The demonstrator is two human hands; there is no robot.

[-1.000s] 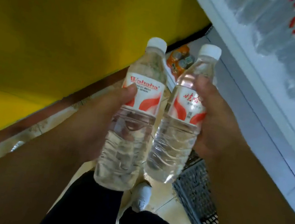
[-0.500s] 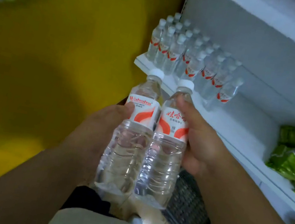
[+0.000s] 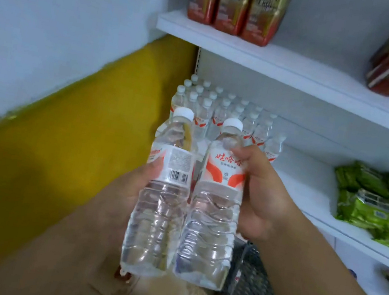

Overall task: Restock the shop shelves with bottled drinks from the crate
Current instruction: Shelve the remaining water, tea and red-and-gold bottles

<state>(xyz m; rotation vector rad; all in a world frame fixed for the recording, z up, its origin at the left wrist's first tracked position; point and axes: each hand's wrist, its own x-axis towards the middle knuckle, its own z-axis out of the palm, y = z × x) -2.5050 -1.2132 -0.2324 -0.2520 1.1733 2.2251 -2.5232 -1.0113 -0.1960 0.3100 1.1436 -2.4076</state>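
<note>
Held chest-high before a white shop shelf: two clear plastic water bottles with white caps and red-and-white labels, side by side and touching along their lengths. Left hand point(image 3: 126, 195) wrapped around the barcode-side bottle point(image 3: 163, 193), thumb pressed on the label edge, remaining fingers hidden behind. Right hand point(image 3: 261, 197) curled round the bottle with red Chinese lettering point(image 3: 216, 202), thumb tip pinching near the shoulder just under the cap. Both bottles close to upright, caps tilted slightly away from the body.

Directly beyond the caps, up and ahead of both hands: a block of matching small water bottles point(image 3: 222, 113) standing in rows at the left end of the middle white shelf board point(image 3: 311, 182), hard against the corner. Bare shelf surface to the right of that block (likely the landing spot), so the right hand probably nearer the gap and better placed to go first. Long axes already roughly vertical, matching the standing stock; judged need is a forward reach and set-down, not a turn.

Lower right of the hands, a dark plastic lattice crate point(image 3: 256, 294) on the floor. Farther right on the shelf, green foil snack packets point(image 3: 368, 210); above, red-and-gold drink cartons point(image 3: 238, 2).
</note>
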